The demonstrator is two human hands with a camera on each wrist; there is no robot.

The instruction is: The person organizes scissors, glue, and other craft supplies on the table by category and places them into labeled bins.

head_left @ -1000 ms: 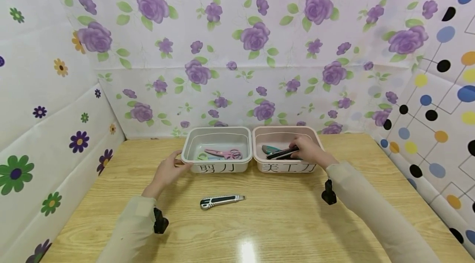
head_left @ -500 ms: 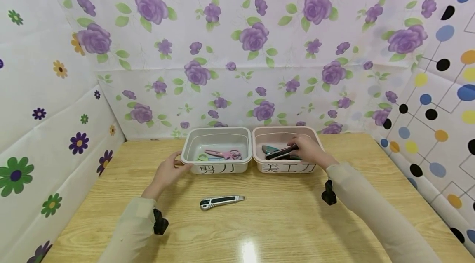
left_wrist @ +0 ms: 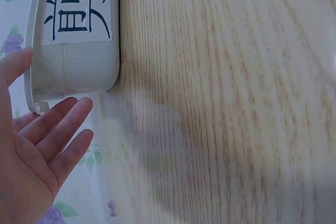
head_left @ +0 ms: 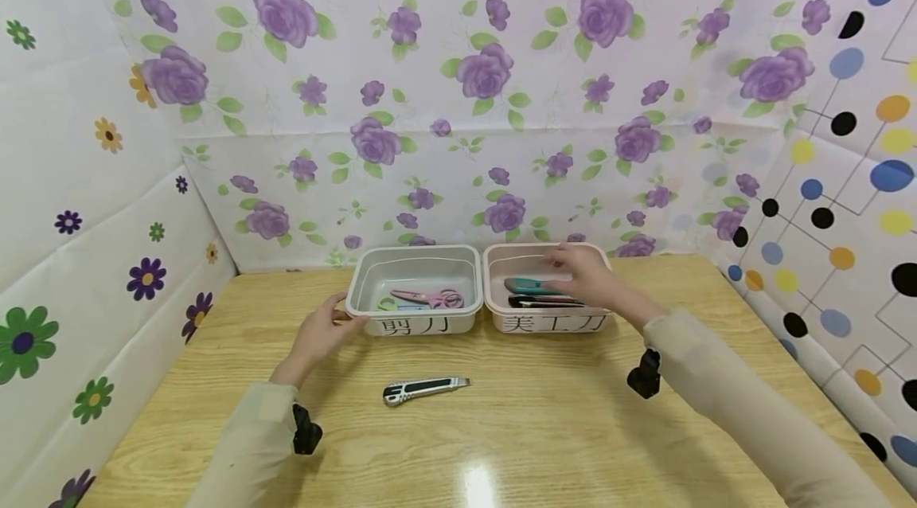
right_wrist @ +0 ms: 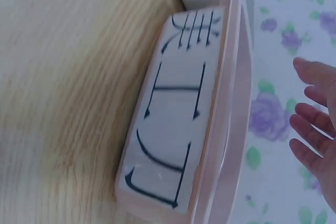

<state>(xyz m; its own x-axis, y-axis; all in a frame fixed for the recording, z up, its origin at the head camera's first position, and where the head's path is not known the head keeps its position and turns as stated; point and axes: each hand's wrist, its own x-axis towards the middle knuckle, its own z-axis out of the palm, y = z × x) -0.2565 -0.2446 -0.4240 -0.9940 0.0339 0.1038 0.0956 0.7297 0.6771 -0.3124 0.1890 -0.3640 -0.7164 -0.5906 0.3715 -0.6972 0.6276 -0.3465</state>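
Note:
My left hand point(head_left: 322, 337) rests at the near left corner of the grey bin point(head_left: 478, 309); its thumb touches the rim and its fingers point(left_wrist: 68, 124) lie fairly straight beside the wall. My right hand point(head_left: 587, 277) is raised over the pink bin point(head_left: 490, 285), fingers loosely spread and nothing held, as the right wrist view also shows. Inside the pink bin lie a teal utility knife point(head_left: 526, 286) and a black utility knife point(head_left: 544, 302), partly hidden by the hand and front wall. A silver and black utility knife point(head_left: 426, 390) lies on the table before the bins.
Pink scissors point(head_left: 430, 298) and a green-handled item point(head_left: 388, 304) lie in the grey bin. Both bins carry front labels with dark characters and stand side by side near the back edge of the wooden table point(head_left: 544, 428). Patterned cloth walls point(head_left: 444, 205) enclose the back and sides.
The right hand has let go of the black utility knife, which now lies in the pink bin, and has lifted with its fingers spread. The left hand stays at the grey bin.

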